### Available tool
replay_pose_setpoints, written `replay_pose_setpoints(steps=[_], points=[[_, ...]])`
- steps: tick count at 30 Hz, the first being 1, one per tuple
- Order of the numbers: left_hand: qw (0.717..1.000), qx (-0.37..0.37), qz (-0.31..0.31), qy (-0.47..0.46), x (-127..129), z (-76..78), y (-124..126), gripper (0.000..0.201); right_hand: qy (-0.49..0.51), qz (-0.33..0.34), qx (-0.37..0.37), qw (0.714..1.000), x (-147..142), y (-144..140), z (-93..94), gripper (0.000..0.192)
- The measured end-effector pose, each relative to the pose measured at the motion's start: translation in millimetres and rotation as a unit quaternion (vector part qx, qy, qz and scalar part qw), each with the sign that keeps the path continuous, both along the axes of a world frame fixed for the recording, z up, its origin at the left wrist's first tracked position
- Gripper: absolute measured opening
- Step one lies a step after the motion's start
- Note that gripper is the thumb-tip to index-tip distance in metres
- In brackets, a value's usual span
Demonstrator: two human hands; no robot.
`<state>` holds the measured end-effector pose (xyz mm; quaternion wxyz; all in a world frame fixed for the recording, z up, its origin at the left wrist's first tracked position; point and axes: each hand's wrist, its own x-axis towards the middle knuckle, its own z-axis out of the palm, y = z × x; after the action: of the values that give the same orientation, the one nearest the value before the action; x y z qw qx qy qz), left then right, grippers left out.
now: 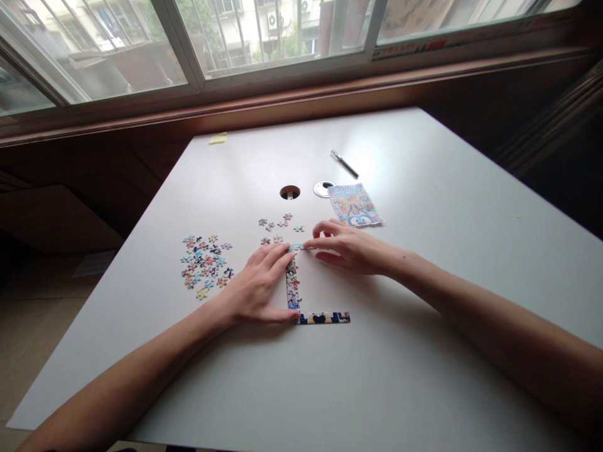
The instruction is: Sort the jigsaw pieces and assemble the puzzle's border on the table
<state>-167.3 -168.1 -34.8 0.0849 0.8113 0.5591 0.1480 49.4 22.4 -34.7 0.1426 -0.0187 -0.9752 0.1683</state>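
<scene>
We see both hands on a white table (424, 263) by a window (282, 37). The left hand (261, 282) lies flat, fingers stretched out and together, pressing along the left side of a joined puzzle strip (293, 285); the thumb rests near the strip's near corner. It grips nothing. The strip forms an L: one arm runs from near to far, the other runs right along the near edge (325, 318).

The right hand (348, 248) comes in from the right, fingers half curled, its fingertips touching a small piece (298, 247) at the strip's far end. We cannot tell whether the piece is pinched or only pressed down.

A heap of loose pieces (206, 267) lies to the left of the left hand. A few more pieces (277, 224) lie just beyond the hands. Farther off sit a printed picture (354, 205), a round hole (289, 192), its cap (323, 189) beside it, a pen (345, 164), and a yellow note (217, 139) at the far edge.
</scene>
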Motion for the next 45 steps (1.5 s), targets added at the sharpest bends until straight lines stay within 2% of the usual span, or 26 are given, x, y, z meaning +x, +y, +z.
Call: replay_pose_setpoints(steps=[9,16,20,26,30,37,41,45], points=[[1.0,0.008,-0.007,0.003,0.2,-0.2,0.5,0.103,-0.01,-0.01,0.04,0.999,-2.8,-6.0,-1.9,0.034],[1.0,0.01,-0.007,0.01,1.2,0.6,0.5,0.102,-0.021,-0.013,0.051,0.998,-3.8,-9.9,3.9,0.031],[1.0,0.009,-0.01,0.013,1.5,0.6,0.6,0.102,-0.011,-0.019,0.056,0.998,-3.8,-10.4,1.1,0.031],[1.0,0.007,-0.01,0.001,1.4,1.9,-0.5,0.098,0.025,-0.011,-0.002,1.0,-2.5,-2.9,-1.0,0.03],[1.0,0.006,-0.011,-0.011,1.1,2.5,-0.8,0.099,0.029,-0.044,-0.051,0.997,2.2,9.2,6.9,0.023],[1.0,0.008,-0.012,-0.01,0.8,1.0,-0.5,0.102,-0.022,-0.114,-0.067,0.991,9.4,25.2,14.0,0.016],[1.0,0.007,-0.011,-0.006,1.3,1.2,-0.3,0.101,-0.068,-0.127,-0.079,0.986,8.5,25.8,13.3,0.013],[1.0,0.004,-0.012,0.001,1.5,1.6,0.1,0.102,-0.071,-0.132,-0.09,0.985,5.9,22.8,12.4,0.013]])
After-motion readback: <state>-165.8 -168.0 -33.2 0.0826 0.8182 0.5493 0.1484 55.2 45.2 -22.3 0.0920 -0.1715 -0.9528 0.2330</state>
